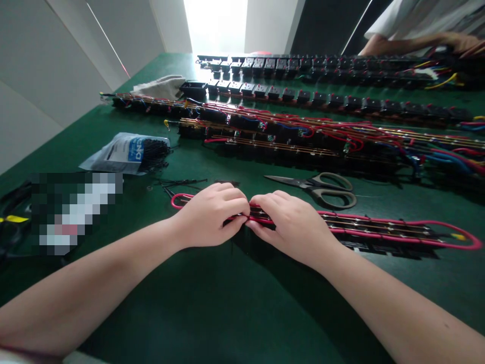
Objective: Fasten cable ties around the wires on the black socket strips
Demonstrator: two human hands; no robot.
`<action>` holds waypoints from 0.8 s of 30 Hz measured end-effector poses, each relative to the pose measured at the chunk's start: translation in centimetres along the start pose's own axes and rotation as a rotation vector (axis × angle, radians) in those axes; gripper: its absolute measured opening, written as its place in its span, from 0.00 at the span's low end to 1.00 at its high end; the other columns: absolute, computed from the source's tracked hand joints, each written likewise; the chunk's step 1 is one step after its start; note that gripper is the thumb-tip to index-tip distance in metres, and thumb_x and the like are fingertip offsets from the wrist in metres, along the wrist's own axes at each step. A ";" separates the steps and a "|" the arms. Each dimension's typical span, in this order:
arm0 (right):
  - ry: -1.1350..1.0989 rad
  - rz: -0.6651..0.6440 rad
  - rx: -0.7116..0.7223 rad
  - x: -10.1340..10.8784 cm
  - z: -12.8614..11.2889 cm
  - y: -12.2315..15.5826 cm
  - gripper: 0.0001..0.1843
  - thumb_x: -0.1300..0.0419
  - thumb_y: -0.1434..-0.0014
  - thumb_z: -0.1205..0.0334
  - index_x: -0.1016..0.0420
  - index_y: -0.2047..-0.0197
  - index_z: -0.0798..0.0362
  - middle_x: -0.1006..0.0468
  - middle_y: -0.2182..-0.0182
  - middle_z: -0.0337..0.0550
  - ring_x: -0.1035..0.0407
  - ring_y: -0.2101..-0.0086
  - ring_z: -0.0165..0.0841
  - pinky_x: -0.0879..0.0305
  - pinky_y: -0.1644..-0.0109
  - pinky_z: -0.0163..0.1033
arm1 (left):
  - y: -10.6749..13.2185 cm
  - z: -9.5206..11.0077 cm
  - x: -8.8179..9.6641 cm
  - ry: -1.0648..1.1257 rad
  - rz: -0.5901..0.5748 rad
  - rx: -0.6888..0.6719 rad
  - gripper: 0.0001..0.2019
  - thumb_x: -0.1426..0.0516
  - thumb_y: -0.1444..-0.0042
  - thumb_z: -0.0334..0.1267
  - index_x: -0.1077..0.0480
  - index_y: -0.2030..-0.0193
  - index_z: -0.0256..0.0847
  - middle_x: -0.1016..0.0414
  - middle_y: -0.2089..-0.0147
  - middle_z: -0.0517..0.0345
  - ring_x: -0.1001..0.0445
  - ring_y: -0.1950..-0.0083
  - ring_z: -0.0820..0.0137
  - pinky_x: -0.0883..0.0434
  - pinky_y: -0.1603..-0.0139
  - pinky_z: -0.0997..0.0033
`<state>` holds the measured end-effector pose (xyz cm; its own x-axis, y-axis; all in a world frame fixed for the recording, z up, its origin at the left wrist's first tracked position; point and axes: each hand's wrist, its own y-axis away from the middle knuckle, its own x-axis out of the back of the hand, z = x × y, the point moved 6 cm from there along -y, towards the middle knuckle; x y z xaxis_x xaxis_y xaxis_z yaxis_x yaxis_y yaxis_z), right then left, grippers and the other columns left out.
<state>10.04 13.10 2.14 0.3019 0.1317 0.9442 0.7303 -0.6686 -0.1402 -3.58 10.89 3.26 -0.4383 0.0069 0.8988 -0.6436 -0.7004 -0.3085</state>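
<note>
A narrow black socket strip (373,228) lies across the table with bare metal rods along its upper side. A red cable (452,225) runs around it in a long loop, bound with black cable ties. My left hand (214,212) is closed over the strip left of its middle, thumb on the near edge. Beside it, my right hand (293,222) grips the strip the same way, the fingertips of both almost touching. Any small piece pinched between them is hidden. Loose black cable ties (184,182) lie near my left hand. Just beyond my right hand rest scissors (322,189), blades apart.
A plastic bag of black cable ties (129,154) sits at the left, with a blurred-out patch and dark cables nearer. Wired strips (303,131) and black socket rows (288,93) span the back. A grey cloth (159,87) lies there. A person's arm (413,44) shows at far right.
</note>
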 end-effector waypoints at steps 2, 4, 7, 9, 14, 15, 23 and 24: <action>0.006 0.004 -0.002 0.0 0.0 0.0 0.15 0.40 0.34 0.54 0.26 0.50 0.54 0.18 0.59 0.47 0.25 0.60 0.43 0.28 0.61 0.47 | -0.1 0.2 0.7 -0.111 -0.001 -0.011 0.09 0.48 0.32 0.36 0.27 0.57 0.39 0.21 0.55 0.54 0.25 0.54 0.66 0.29 0.50 0.63; 0.017 0.012 -0.003 0.1 -0.1 0.1 0.15 0.40 0.35 0.53 0.26 0.49 0.54 0.18 0.59 0.48 0.25 0.60 0.43 0.28 0.61 0.47 | -0.3 0.0 1.5 -0.214 -0.053 0.030 0.10 0.47 0.32 0.40 0.26 0.54 0.39 0.21 0.51 0.52 0.25 0.51 0.63 0.28 0.50 0.62; 0.025 0.011 -0.004 0.2 -0.1 0.1 0.15 0.41 0.34 0.53 0.26 0.50 0.54 0.18 0.60 0.48 0.25 0.61 0.43 0.28 0.63 0.46 | -0.1 -0.8 2.5 -0.282 -0.232 0.179 0.15 0.41 0.36 0.47 0.26 0.48 0.41 0.22 0.47 0.52 0.24 0.48 0.59 0.26 0.51 0.62; 0.018 0.004 -0.010 0.2 -0.1 0.1 0.15 0.41 0.34 0.54 0.26 0.50 0.53 0.18 0.61 0.48 0.25 0.62 0.42 0.29 0.63 0.45 | 0.4 -1.4 3.1 -0.298 -0.335 0.270 0.20 0.39 0.38 0.50 0.27 0.44 0.43 0.22 0.46 0.52 0.24 0.48 0.59 0.26 0.50 0.62; 0.003 -0.008 -0.012 0.4 -0.2 0.1 0.15 0.42 0.33 0.53 0.26 0.49 0.53 0.18 0.61 0.48 0.26 0.62 0.41 0.29 0.64 0.44 | 1.6 -2.6 3.8 -0.308 -0.435 0.314 0.23 0.36 0.42 0.48 0.28 0.41 0.48 0.21 0.49 0.55 0.22 0.50 0.60 0.27 0.51 0.64; 0.005 -0.009 -0.007 0.4 -0.3 0.1 0.15 0.43 0.33 0.53 0.26 0.49 0.53 0.18 0.61 0.49 0.26 0.62 0.41 0.30 0.64 0.44 | 1.7 -2.8 3.8 -0.305 -0.449 0.313 0.21 0.35 0.43 0.47 0.26 0.43 0.48 0.20 0.50 0.56 0.22 0.52 0.61 0.27 0.53 0.65; -0.006 -0.022 -0.015 0.6 -0.1 0.1 0.15 0.43 0.33 0.54 0.26 0.49 0.53 0.18 0.61 0.48 0.25 0.63 0.41 0.30 0.64 0.43 | 1.4 -2.3 3.6 -0.325 -0.512 0.289 0.12 0.38 0.40 0.39 0.23 0.50 0.45 0.20 0.53 0.55 0.22 0.55 0.61 0.28 0.55 0.65; -0.002 -0.034 -0.020 0.6 -0.1 0.0 0.15 0.43 0.33 0.54 0.26 0.49 0.53 0.18 0.61 0.47 0.25 0.63 0.41 0.30 0.65 0.43 | 1.3 -2.2 3.6 -0.337 -0.512 0.282 0.11 0.39 0.40 0.38 0.23 0.50 0.45 0.20 0.53 0.54 0.22 0.54 0.61 0.28 0.56 0.65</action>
<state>10.18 13.06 2.78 0.2779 0.1561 0.9478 0.7279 -0.6781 -0.1017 -7.39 11.56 5.41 0.1280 0.1966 0.9721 -0.5097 -0.8278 0.2345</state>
